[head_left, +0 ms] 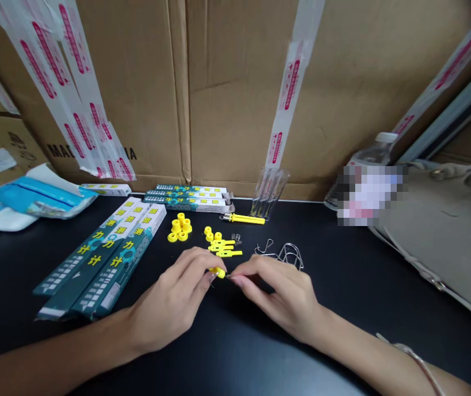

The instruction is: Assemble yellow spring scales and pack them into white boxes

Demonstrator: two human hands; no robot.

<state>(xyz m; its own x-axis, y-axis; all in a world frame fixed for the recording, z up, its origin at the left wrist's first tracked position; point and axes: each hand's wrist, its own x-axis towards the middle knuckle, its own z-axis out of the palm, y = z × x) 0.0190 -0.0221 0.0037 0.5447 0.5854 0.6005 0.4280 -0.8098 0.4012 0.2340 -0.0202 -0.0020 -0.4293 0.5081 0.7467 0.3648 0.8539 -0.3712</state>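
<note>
My left hand (179,297) is closed in a pinch around a small yellow plastic part (219,271), with a bit of metal showing beneath it. Opposite, the thumb and forefinger of my right hand (284,294) are pinched at a thin dark piece by the yellow part's right end; it is too small to name. Just beyond my hands lie flat yellow slotted pieces (229,253), small springs (237,238) and yellow rings (209,234). Yellow flanged caps (181,224) sit further left. Bent metal wire hooks (291,254) rest behind my right hand.
Long printed boxes (103,253) lie at left, with more boxes (188,198) at the back. Clear tubes (268,192) stand near a yellow rod assembly (244,218). A blue packet (49,195), bottle (377,148) and beige bag (441,236) flank the table; cardboard cartons (235,93) wall the back.
</note>
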